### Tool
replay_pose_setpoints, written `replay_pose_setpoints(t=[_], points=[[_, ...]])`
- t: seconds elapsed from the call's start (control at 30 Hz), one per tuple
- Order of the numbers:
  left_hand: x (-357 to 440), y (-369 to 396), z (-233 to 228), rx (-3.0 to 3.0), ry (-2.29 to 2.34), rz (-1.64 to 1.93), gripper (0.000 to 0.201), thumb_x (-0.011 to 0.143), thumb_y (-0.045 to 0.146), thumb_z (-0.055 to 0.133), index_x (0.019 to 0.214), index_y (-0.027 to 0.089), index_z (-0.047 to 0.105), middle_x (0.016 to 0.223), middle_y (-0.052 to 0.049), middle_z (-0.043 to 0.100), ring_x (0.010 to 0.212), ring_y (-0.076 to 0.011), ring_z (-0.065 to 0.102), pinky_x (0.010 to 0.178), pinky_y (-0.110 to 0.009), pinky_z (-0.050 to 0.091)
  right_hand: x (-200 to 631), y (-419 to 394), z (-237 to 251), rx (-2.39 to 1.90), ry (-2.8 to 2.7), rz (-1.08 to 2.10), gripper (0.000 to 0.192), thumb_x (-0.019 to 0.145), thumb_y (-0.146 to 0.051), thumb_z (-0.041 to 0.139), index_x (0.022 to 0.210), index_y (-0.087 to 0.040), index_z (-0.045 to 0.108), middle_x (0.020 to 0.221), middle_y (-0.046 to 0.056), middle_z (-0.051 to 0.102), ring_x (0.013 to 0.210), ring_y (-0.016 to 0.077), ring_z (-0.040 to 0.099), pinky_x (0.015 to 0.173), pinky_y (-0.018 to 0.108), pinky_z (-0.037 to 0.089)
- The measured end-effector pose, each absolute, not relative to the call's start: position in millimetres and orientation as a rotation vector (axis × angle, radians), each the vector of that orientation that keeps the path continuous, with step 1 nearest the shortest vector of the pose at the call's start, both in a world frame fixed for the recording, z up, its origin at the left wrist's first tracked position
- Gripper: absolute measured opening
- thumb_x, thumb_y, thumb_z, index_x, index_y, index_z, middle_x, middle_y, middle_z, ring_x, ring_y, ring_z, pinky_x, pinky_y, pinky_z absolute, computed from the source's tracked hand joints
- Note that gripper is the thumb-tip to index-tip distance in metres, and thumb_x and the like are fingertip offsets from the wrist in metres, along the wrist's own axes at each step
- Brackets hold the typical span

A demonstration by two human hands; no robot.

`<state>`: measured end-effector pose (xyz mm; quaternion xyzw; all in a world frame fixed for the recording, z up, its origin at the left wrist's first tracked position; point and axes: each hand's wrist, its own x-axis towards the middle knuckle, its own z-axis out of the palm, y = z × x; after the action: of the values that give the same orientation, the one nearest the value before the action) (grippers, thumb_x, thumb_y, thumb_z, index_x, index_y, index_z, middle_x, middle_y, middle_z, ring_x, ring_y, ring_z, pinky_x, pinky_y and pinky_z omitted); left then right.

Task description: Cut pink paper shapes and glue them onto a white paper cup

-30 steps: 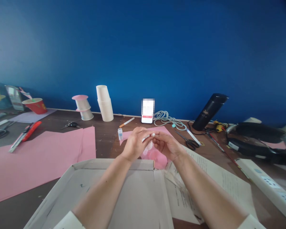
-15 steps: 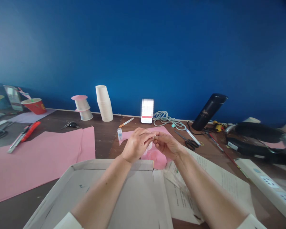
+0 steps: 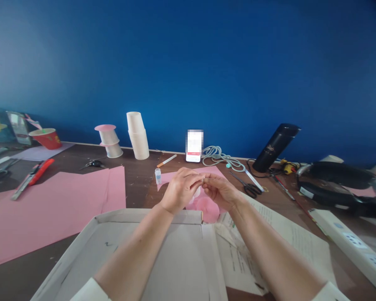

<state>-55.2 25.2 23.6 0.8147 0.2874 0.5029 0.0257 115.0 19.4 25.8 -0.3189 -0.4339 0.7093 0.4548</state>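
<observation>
My left hand point(image 3: 181, 189) and my right hand point(image 3: 219, 190) meet at the fingertips over a pink sheet point(image 3: 215, 172). Both are closed in a pinch; whatever small thing lies between the fingers is hidden. Just below the fingertips a white rounded piece point(image 3: 196, 193) shows in part, and I cannot tell whether it is held. Under the hands lies a rounded pink paper piece point(image 3: 208, 209). Left of my left hand stands a small clear bottle point(image 3: 158, 176). To the right of my right hand lie black-handled scissors point(image 3: 252, 189).
A grey cardboard tray point(image 3: 188, 259) lies beneath my forearms. Pink sheets point(image 3: 81, 196) with a red utility knife point(image 3: 34, 177) are on the left. Stacked white cups point(image 3: 138, 138), a lit phone point(image 3: 193, 146), a coiled cable point(image 3: 216, 155), a black flask point(image 3: 274, 148) and a power strip point(image 3: 351, 244) stand around.
My hands keep almost the same pinched pose. At the far left edge, something blurred and skin-toned has appeared by another pair of scissors. The view has shifted very slightly.
</observation>
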Motion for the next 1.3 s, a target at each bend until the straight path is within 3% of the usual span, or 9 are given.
replay_pose_setpoints(t=[0.23, 0.73, 1.2, 1.3], points=[[-55.8, 24.9, 25.0, 2.502, 0.895, 1.526, 0.017, 0.084, 0.020, 0.055, 0.097, 0.021, 0.066, 0.091, -0.004, 0.066, 0.086, -0.0157, 0.057, 0.078, -0.033, 0.049, 113.2, 18.2, 27.0, -0.760, -1.038, 1.744, 0.015, 0.074, -0.023, 0.071, 0.088, -0.019, 0.069, 0.076, -0.001, 0.064, 0.069, 0.0072, 0.059, 0.065, 0.015, 0.051], [-56.0, 25.3, 25.7, 2.491, 0.893, 1.545, 0.016, 0.083, 0.017, 0.057, 0.095, 0.021, 0.066, 0.089, -0.004, 0.066, 0.085, -0.0156, 0.057, 0.078, -0.032, 0.048, 110.3, 17.6, 27.4, -0.746, -0.986, 1.735, 0.014, 0.073, -0.019, 0.071, 0.087, -0.018, 0.069, 0.075, -0.003, 0.065, 0.061, 0.0027, 0.058, 0.063, 0.010, 0.050], [-56.3, 23.5, 27.0, 2.373, 0.946, 1.548, 0.015, 0.081, 0.021, 0.059, 0.094, 0.023, 0.067, 0.090, -0.003, 0.066, 0.086, -0.0155, 0.059, 0.078, -0.032, 0.050, 110.6, 18.3, 27.9, -0.776, -1.006, 1.703, 0.017, 0.072, -0.022, 0.073, 0.089, -0.019, 0.068, 0.074, -0.003, 0.065, 0.065, 0.0048, 0.061, 0.066, 0.014, 0.051], [-59.7, 22.6, 32.3, 2.306, 0.998, 1.617, 0.013, 0.081, 0.022, 0.060, 0.093, 0.023, 0.066, 0.089, -0.003, 0.066, 0.087, -0.0157, 0.059, 0.078, -0.032, 0.049, 112.4, 17.7, 31.6, -0.844, -1.061, 1.661, 0.022, 0.074, -0.031, 0.071, 0.092, -0.020, 0.068, 0.081, 0.001, 0.068, 0.066, 0.0071, 0.061, 0.060, 0.016, 0.050]])
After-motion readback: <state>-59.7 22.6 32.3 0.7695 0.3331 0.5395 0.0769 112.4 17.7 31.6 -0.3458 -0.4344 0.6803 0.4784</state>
